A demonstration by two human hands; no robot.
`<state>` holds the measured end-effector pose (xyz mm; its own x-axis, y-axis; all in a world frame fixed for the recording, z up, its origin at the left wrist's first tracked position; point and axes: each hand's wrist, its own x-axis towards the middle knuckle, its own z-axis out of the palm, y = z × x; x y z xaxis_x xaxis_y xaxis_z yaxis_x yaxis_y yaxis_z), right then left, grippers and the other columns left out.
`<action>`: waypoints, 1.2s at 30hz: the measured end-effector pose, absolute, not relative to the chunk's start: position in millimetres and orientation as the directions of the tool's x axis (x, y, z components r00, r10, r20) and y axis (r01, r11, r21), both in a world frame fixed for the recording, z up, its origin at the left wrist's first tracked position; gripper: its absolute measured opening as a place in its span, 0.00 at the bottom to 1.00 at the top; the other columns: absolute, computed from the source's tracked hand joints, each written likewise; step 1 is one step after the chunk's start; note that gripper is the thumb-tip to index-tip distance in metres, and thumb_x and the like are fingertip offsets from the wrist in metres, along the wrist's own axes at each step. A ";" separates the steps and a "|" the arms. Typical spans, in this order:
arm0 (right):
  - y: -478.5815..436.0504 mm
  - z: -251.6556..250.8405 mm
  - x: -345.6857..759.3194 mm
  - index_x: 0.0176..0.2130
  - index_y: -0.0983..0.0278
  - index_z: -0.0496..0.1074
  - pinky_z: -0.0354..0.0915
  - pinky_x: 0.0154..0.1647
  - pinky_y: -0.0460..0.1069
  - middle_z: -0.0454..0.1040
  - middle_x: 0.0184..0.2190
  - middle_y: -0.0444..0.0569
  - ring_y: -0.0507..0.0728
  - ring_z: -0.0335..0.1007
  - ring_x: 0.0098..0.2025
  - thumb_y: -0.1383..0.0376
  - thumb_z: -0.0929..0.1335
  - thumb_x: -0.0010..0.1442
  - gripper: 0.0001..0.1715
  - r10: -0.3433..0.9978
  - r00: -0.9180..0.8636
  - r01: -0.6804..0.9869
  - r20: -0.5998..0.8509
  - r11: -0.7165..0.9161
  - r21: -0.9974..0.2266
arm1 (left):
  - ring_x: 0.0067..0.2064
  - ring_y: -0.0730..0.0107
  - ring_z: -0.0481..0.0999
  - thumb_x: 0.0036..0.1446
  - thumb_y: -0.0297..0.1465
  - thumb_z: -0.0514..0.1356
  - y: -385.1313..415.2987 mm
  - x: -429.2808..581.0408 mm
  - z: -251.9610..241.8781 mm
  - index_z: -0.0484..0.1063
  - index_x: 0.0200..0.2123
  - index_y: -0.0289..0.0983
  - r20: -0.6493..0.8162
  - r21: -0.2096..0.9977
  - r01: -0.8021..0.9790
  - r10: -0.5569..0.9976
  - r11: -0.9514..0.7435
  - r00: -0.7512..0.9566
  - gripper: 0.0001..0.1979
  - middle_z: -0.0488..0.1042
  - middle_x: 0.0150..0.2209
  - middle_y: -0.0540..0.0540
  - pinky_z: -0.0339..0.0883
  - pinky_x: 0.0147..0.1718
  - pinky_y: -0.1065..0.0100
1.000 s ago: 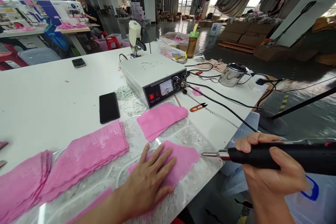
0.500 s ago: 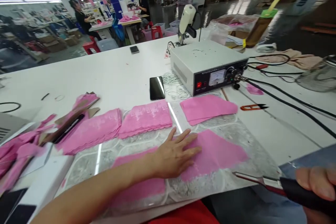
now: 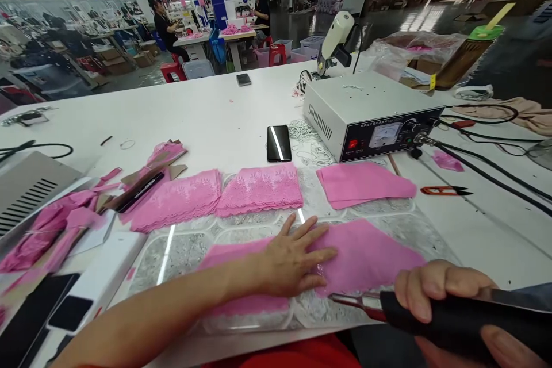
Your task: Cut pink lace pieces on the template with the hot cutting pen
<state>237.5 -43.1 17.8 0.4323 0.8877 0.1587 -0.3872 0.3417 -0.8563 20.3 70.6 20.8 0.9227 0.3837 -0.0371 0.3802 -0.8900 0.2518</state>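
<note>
My left hand point(image 3: 295, 259) lies flat with fingers spread, pressing on the left part of a pink fabric piece point(image 3: 371, 256). Under my left forearm and wrist is another pink fabric piece point(image 3: 248, 305), partly hidden. My right hand point(image 3: 444, 293) is wrapped round the black handle of a handheld tool point(image 3: 457, 322) with a narrow metal tip, joined to no cord that I can see from here. Its tip is at the lower left edge of the pink piece, close to my left fingers; whether it touches the cloth I cannot tell.
Two stacks of pink lace pieces point(image 3: 261, 190) and a plain pink stack point(image 3: 366, 183) lie along the marbled mat point(image 3: 185, 253). Behind are a phone point(image 3: 279, 144) and a metal control box point(image 3: 375, 109) with cables. Orange thread snips point(image 3: 446, 191) lie at right.
My right hand has brought the tool leftward, from beyond the mat's right part to the pink piece's lower edge. My left hand stays on the cloth. The head view has shifted slightly.
</note>
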 end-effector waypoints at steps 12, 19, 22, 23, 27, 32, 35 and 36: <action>-37.0 33.3 215.4 0.37 0.60 0.70 0.67 0.28 0.53 0.64 0.30 0.46 0.54 0.65 0.27 0.57 0.68 0.54 0.12 0.939 0.313 -0.462 0.142 0.282 -0.841 | 0.70 0.44 0.48 0.68 0.47 0.48 70.0 21.3 11.3 0.58 0.65 0.42 0.017 0.241 0.383 0.398 -0.892 0.917 0.27 0.50 0.69 0.35 0.46 0.62 0.36; -31.1 43.5 224.7 0.35 0.61 0.71 0.66 0.24 0.50 0.64 0.28 0.45 0.52 0.64 0.25 0.57 0.69 0.53 0.12 0.908 0.374 -0.410 0.190 0.345 -0.844 | 0.69 0.41 0.49 0.68 0.45 0.49 72.1 22.4 14.8 0.60 0.64 0.41 -0.006 0.261 0.391 0.404 -0.883 0.915 0.26 0.51 0.69 0.34 0.46 0.62 0.35; -29.0 43.9 224.6 0.35 0.61 0.71 0.65 0.23 0.50 0.64 0.28 0.44 0.52 0.65 0.24 0.57 0.69 0.53 0.12 0.908 0.367 -0.413 0.200 0.352 -0.840 | 0.69 0.41 0.50 0.69 0.45 0.49 71.9 23.2 15.4 0.60 0.64 0.41 -0.010 0.261 0.395 0.407 -0.881 0.913 0.25 0.51 0.69 0.34 0.47 0.61 0.35; -29.3 43.5 224.0 0.35 0.61 0.71 0.65 0.24 0.50 0.63 0.27 0.44 0.52 0.65 0.24 0.57 0.69 0.53 0.12 0.911 0.361 -0.416 0.201 0.350 -0.839 | 0.69 0.41 0.50 0.69 0.44 0.49 71.8 23.2 15.2 0.60 0.64 0.42 -0.008 0.259 0.396 0.408 -0.881 0.913 0.25 0.51 0.69 0.34 0.47 0.62 0.35; -32.8 39.4 221.1 0.36 0.61 0.71 0.66 0.25 0.51 0.63 0.29 0.45 0.53 0.66 0.26 0.57 0.68 0.54 0.11 0.917 0.349 -0.434 0.193 0.341 -0.834 | 0.69 0.41 0.50 0.69 0.44 0.48 71.4 22.2 13.7 0.60 0.64 0.41 0.005 0.251 0.395 0.409 -0.884 0.912 0.25 0.51 0.68 0.33 0.47 0.62 0.35; -33.1 39.6 218.1 0.37 0.61 0.70 0.66 0.25 0.51 0.64 0.29 0.45 0.53 0.66 0.26 0.57 0.68 0.56 0.11 0.930 0.307 -0.442 0.202 0.327 -0.835 | 0.69 0.41 0.50 0.69 0.45 0.48 70.6 21.5 13.9 0.61 0.64 0.41 0.002 0.241 0.393 0.405 -0.887 0.914 0.25 0.52 0.68 0.34 0.48 0.61 0.34; -31.3 43.0 214.3 0.37 0.61 0.71 0.66 0.25 0.50 0.63 0.29 0.45 0.52 0.66 0.26 0.56 0.68 0.57 0.11 0.932 0.295 -0.428 0.211 0.326 -0.843 | 0.69 0.42 0.50 0.69 0.45 0.49 70.2 21.5 12.9 0.60 0.64 0.42 0.018 0.233 0.391 0.406 -0.890 0.914 0.25 0.51 0.69 0.34 0.48 0.61 0.35; -30.8 43.7 212.9 0.37 0.61 0.71 0.66 0.26 0.50 0.63 0.29 0.45 0.52 0.65 0.26 0.56 0.68 0.57 0.11 0.933 0.290 -0.428 0.212 0.325 -0.844 | 0.69 0.42 0.50 0.68 0.45 0.49 70.2 21.4 12.4 0.61 0.64 0.42 0.025 0.231 0.388 0.404 -0.892 0.914 0.25 0.51 0.69 0.35 0.48 0.62 0.36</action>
<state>212.9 -30.8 43.7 0.2905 0.9331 0.2121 -0.4275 0.3249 -0.8436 21.4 70.2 12.4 0.9142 0.4045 0.0246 0.3884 -0.8920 0.2314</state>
